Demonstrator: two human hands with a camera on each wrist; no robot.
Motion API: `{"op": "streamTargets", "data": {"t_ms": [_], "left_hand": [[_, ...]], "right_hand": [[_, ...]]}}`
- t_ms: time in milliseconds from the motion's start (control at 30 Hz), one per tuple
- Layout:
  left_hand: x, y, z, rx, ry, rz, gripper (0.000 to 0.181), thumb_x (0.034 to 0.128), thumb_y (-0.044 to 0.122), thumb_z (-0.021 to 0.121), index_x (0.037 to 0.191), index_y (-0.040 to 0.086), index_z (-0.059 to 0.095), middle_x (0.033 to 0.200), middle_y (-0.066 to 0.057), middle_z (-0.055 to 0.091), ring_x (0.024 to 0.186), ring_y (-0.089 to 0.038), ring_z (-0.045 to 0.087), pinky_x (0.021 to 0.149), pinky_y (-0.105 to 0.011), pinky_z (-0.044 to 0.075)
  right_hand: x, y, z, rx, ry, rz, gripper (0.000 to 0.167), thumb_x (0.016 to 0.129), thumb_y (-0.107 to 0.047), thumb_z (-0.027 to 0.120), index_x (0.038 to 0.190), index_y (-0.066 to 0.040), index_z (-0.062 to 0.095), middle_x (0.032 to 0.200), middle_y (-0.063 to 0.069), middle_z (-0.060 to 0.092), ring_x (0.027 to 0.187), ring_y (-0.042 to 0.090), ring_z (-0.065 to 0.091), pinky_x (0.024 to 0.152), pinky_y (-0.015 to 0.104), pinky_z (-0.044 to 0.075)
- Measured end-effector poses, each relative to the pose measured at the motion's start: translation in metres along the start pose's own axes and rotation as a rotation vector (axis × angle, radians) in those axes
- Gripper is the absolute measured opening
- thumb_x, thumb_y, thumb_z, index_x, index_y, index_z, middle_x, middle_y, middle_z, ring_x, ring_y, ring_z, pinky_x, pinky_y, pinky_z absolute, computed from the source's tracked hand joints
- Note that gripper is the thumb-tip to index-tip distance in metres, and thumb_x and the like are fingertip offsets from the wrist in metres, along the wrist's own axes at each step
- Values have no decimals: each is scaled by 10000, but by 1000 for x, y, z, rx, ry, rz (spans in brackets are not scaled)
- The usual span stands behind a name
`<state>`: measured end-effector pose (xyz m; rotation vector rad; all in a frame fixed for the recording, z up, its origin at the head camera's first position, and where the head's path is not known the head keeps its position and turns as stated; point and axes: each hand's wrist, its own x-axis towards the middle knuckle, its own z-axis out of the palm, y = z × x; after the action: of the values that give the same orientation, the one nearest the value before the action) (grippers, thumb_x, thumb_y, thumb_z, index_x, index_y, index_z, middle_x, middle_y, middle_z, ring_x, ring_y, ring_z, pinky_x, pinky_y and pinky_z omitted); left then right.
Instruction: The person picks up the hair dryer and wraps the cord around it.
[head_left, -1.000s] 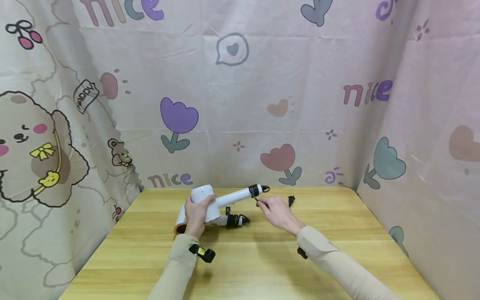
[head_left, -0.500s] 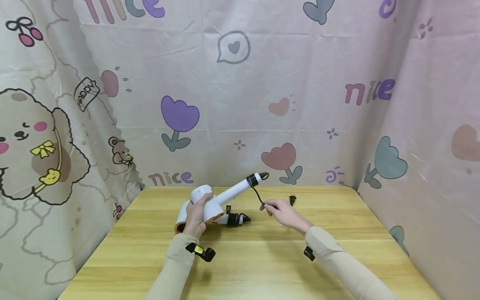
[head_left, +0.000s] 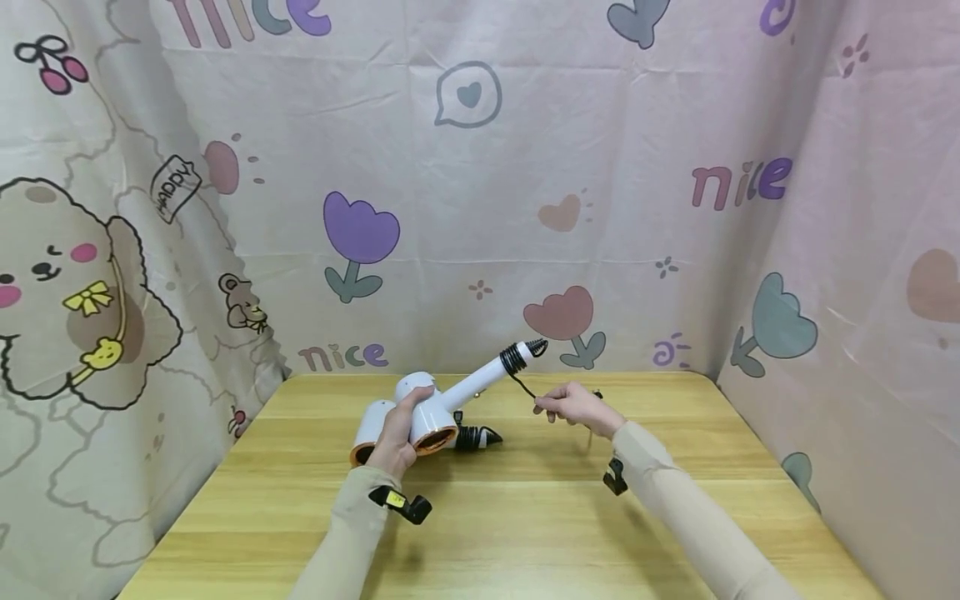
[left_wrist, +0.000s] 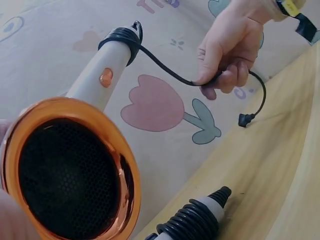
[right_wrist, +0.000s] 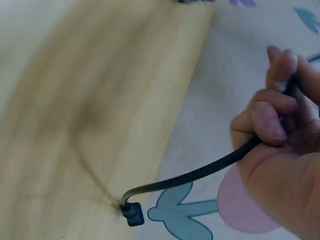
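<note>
My left hand grips a white hair dryer by its barrel, the handle slanting up to the right. In the left wrist view its copper-rimmed grille faces the camera. A black cord is wound round the handle's end. Off that coil a short length runs to my right hand, whose thumb and curled fingers grip it. Past this hand the cord's plug hangs free. A second white hair dryer lies on the table, partly hidden behind the first, with its cord wound up.
The wooden table reaches back to a patterned cloth that hangs behind and at both sides. Each wrist carries a small black camera, such as the left one's camera.
The right hand has moved right with the cord, and a longer stretch now spans from the coil to it. The held dryer's handle end has risen, and its barrel has turned to show the grille.
</note>
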<state>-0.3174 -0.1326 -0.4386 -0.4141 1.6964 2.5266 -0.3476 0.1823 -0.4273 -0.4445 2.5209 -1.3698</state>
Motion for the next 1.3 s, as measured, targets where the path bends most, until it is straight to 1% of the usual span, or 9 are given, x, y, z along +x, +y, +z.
{"op": "streamTargets", "data": {"t_ms": [167, 333, 467, 600, 700, 900, 1067, 1167, 1300], "left_hand": [[0, 0, 0, 14, -52, -38, 757, 812, 401, 733, 1354, 7, 383, 1168, -109, 549, 936, -188, 600, 803, -297, 552], [-1, -1, -1, 46, -116, -67, 698, 826, 388, 709, 1334, 16, 406, 1117, -87, 587, 908, -181, 626, 790, -304, 563], [-2, -1, -1, 80, -194, -69, 625, 854, 345, 674, 1311, -2, 425, 1032, -74, 635, 862, -183, 657, 775, -327, 585], [-2, -1, -1, 140, -223, -31, 616, 842, 312, 685, 1312, 9, 428, 1014, -91, 654, 840, -210, 678, 750, -359, 598], [-3, 0, -2, 225, -215, 14, 656, 827, 315, 717, 1338, 38, 413, 1050, -113, 644, 846, -224, 676, 739, -366, 599], [-6, 4, -2, 371, -183, 117, 706, 788, 306, 797, 1344, 79, 425, 1116, -151, 611, 854, -236, 667, 718, -382, 600], [-7, 10, -3, 432, -182, 206, 738, 749, 250, 837, 1347, 119, 426, 1155, -164, 566, 893, -264, 648, 725, -417, 601], [-8, 10, -3, 472, -143, 248, 736, 732, 238, 844, 1332, 103, 440, 1145, -169, 564, 912, -269, 631, 720, -405, 598], [-7, 8, -3, 512, -79, 293, 761, 715, 241, 850, 1338, 68, 446, 1158, -178, 558, 940, -279, 611, 729, -384, 595]], "right_hand": [[10, -1, -19, -57, 56, 61, 261, 926, -331, 666, 946, -96, 779, 680, -6, 633, 491, 68, 300, 437, 196, 243], [15, -3, -31, -150, 169, 75, 250, 899, -299, 705, 901, -62, 784, 683, -3, 634, 619, 106, 412, 579, 239, 325], [17, -12, -34, -257, 301, 31, 174, 858, -197, 727, 837, -31, 776, 747, 35, 656, 682, 163, 479, 610, 251, 357], [15, -25, -36, -345, 399, -10, 212, 839, -295, 757, 866, -88, 795, 928, 125, 739, 766, 229, 574, 630, 280, 414], [13, -32, -35, -380, 433, -17, 278, 816, -419, 771, 917, -161, 800, 932, 76, 756, 791, 205, 634, 625, 275, 465], [10, -44, -30, -475, 548, -123, 239, 815, -460, 752, 916, -249, 802, 877, -33, 765, 733, 158, 674, 543, 282, 472], [7, -59, -22, -516, 597, -207, 187, 829, -434, 741, 874, -264, 804, 813, -67, 757, 687, 131, 672, 601, 316, 495], [4, -65, -16, -579, 618, -265, 181, 838, -408, 740, 894, -247, 802, 826, -51, 764, 674, 137, 687, 608, 316, 507], [0, -69, -8, -645, 663, -361, 148, 845, -345, 752, 900, -215, 800, 807, -24, 765, 580, 130, 658, 522, 290, 480]]}}
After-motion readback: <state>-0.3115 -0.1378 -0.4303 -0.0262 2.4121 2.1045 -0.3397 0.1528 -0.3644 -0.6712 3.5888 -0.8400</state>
